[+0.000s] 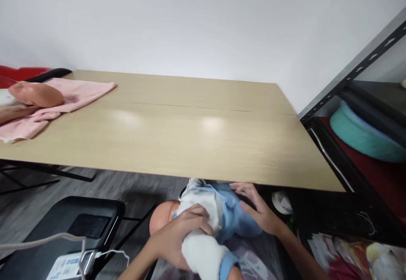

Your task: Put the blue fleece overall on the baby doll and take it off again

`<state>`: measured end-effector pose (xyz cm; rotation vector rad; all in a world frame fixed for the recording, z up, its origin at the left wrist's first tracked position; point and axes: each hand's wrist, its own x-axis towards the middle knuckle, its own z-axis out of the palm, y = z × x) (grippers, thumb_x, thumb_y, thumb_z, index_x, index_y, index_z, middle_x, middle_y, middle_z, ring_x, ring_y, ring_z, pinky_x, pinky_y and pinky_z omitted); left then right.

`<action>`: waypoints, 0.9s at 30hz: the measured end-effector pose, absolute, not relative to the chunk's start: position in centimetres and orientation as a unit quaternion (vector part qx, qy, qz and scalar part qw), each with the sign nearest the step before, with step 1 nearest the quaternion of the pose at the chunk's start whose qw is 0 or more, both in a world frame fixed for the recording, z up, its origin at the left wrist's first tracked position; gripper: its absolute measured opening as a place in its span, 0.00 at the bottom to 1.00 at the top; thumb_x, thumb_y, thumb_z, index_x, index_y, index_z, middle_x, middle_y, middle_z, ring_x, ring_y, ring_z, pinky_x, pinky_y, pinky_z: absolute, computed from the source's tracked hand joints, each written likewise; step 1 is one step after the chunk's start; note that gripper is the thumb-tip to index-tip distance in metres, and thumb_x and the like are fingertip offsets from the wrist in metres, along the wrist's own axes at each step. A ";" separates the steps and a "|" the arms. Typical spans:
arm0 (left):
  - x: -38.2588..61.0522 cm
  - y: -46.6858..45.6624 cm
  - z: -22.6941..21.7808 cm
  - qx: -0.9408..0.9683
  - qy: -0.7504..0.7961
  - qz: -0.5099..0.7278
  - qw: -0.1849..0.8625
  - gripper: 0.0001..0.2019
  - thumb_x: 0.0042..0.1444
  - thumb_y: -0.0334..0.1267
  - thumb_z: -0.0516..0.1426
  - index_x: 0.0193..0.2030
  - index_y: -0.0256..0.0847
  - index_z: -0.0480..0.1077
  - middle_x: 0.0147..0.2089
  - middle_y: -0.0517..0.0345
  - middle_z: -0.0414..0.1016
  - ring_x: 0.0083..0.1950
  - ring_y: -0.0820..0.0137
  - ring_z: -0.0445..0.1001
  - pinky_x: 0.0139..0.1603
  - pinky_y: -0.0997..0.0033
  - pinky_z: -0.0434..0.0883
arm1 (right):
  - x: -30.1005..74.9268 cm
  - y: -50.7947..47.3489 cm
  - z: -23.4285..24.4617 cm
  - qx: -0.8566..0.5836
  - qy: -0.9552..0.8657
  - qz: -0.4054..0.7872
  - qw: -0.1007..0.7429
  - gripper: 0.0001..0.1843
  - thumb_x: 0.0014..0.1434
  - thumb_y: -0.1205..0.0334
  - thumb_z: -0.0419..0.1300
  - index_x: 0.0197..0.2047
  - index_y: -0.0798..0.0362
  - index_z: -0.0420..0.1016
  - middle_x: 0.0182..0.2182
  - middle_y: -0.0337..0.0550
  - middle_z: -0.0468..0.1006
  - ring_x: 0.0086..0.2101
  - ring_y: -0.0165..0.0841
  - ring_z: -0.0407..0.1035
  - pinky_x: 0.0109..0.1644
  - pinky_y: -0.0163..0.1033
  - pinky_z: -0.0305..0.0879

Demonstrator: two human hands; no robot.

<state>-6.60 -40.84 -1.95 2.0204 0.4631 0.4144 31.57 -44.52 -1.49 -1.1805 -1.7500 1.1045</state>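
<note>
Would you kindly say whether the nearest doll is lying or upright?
Lying; the doll stretches sideways, head at left, blue trousers at right.

Doll [216,203] before table [190,138], chair [57,225] to its left, shelf [383,180] right, wall [177,26] behind

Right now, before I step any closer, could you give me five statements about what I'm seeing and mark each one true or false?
1. The person's left hand is on the white sleeve of a doll. True.
2. That doll's feet point toward the left of the picture. False: its head is on the left.
3. Pink cloth lies at the left end of the table. True.
4. The person's right hand is on the pink cloth. False: it is by the doll's blue garment.
5. A second doll lies on the pink cloth. True.
</note>
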 end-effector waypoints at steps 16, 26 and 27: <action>-8.0 -36.0 1.2 0.719 0.552 0.166 0.388 0.30 0.82 0.70 0.52 0.41 0.46 0.73 0.41 0.45 0.84 0.45 0.50 0.81 0.54 0.51 0.72 | 21.5 -33.1 -3.3 -0.399 -0.701 0.582 0.100 0.21 0.84 0.48 0.70 0.39 0.49 0.75 0.34 0.33 0.72 0.38 0.34 0.65 0.49 0.41 0.65; -9.6 -36.2 0.7 0.659 0.553 0.024 0.509 0.37 0.67 0.79 0.61 0.38 0.41 0.81 0.44 0.46 0.89 0.50 0.49 0.84 0.52 0.57 0.71 | 19.4 -32.2 -4.1 -0.385 -0.665 0.637 0.062 0.20 0.73 0.61 0.79 0.38 0.49 0.73 0.32 0.29 0.65 0.37 0.31 0.60 0.42 0.39 0.54; -9.6 -36.2 0.8 0.651 0.556 0.022 0.516 0.36 0.64 0.78 0.63 0.41 0.40 0.83 0.46 0.46 0.90 0.52 0.48 0.85 0.54 0.57 0.72 | 19.1 -32.0 -4.2 -0.387 -0.663 0.638 0.061 0.19 0.72 0.63 0.79 0.38 0.50 0.74 0.32 0.29 0.66 0.37 0.31 0.60 0.42 0.39 0.54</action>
